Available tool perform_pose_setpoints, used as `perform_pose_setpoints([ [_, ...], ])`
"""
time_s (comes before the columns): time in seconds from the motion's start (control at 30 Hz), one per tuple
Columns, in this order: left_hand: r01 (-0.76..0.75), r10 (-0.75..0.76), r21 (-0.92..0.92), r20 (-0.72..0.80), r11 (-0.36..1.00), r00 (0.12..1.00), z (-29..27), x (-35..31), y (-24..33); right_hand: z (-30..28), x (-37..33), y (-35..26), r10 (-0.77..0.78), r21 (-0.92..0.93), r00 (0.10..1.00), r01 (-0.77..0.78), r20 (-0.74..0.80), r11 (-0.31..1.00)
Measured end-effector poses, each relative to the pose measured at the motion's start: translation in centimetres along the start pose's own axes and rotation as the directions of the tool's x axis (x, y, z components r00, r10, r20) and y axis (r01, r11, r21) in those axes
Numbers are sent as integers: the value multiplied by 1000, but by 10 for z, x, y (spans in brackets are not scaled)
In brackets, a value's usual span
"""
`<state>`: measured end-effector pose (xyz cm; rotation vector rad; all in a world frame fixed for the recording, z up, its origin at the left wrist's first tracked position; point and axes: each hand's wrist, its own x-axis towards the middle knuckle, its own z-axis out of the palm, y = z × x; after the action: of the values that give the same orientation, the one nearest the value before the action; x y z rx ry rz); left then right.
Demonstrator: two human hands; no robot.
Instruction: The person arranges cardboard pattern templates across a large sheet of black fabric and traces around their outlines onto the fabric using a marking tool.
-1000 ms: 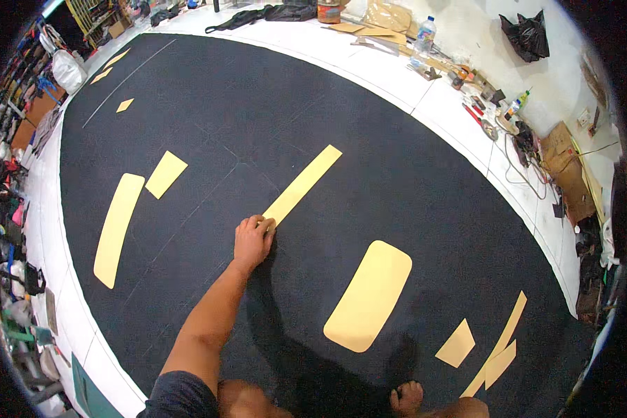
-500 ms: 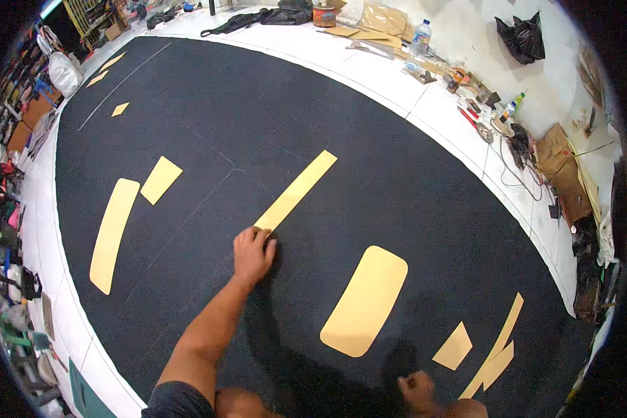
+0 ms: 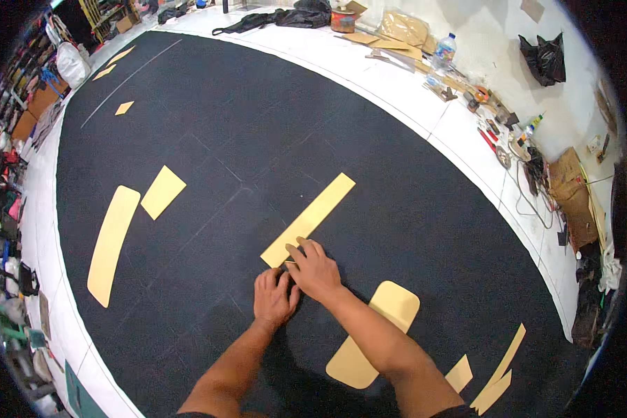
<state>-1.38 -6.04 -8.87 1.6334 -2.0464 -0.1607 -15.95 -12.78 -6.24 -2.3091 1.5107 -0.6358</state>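
A long narrow yellow card strip (image 3: 317,210) lies slantwise on the black sheet (image 3: 209,90). My right hand (image 3: 316,272) is at the strip's near end, some fingertips resting on it. By its thumb and forefinger a thin pale sliver shows, too small to name. Close beside it, my left hand (image 3: 274,299) lies on the black sheet just below the strip's end, fingers loosely bent and apart. Beneath my right forearm is a wide yellow card piece with rounded corners (image 3: 397,304), partly covered by the arm.
Left of my hands lie a curved yellow piece (image 3: 111,244) and a four-sided one (image 3: 164,193). More yellow pieces (image 3: 498,380) lie at the lower right. Tools (image 3: 491,139) and a water bottle (image 3: 444,50) line the right wall. Faint pale lines cross the sheet.
My right hand has come up from the lower right to the strip's near end. My left hand has moved off the strip onto the sheet just below it. The view has shifted slightly.
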Motion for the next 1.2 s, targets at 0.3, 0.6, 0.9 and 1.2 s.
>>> perform_pose_setpoints([
  [0.3,34,-33,-29,56,999,998,2,1,-3,-51,5,133,230,-255,969,-246,-92,935],
  [0.6,59,-59,5,80,998,995,3,1,-7,-65,-3,158,383,-156,908,-409,-169,899],
  [0.9,45,-45,5,74,999,996,5,0,-6,-67,-10,153,326,-190,938,-344,-122,920],
  [1.2,90,-85,-45,100,995,991,-2,2,1,-39,-49,48,113,-114,984,-98,141,989],
])
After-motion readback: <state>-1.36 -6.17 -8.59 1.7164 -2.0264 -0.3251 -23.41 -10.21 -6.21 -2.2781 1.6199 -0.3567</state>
